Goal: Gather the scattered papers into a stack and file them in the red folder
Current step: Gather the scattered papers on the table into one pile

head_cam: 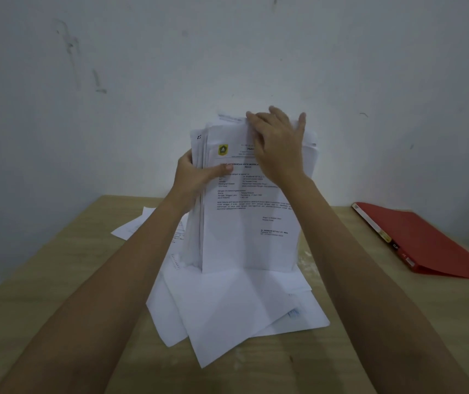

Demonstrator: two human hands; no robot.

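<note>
The left hand [196,173] grips the left edge of an upright stack of papers [244,223], thumb across the front sheet and fingers behind. The right hand [277,143] lies open against the top of the stack, its fingers fairly straight and reaching over the upper edge. The stack stands on its bottom edge on loose sheets [227,308] that lie fanned across the desk [85,280]. A few more sheets [133,227] lie behind the left forearm.

This looks like the squaring-up step, with gathering only partly done. The next move likely calls for levelling the uneven top edges, then collecting the sheets underneath. The red folder [441,245] lies closed, well apart on the right of the desk.

The front sheet carries a yellow-green emblem [223,151] and a bold heading in which "KETERANGAN" can be made out. The body text is too blurred to read, as are the folder's spine labels.
</note>
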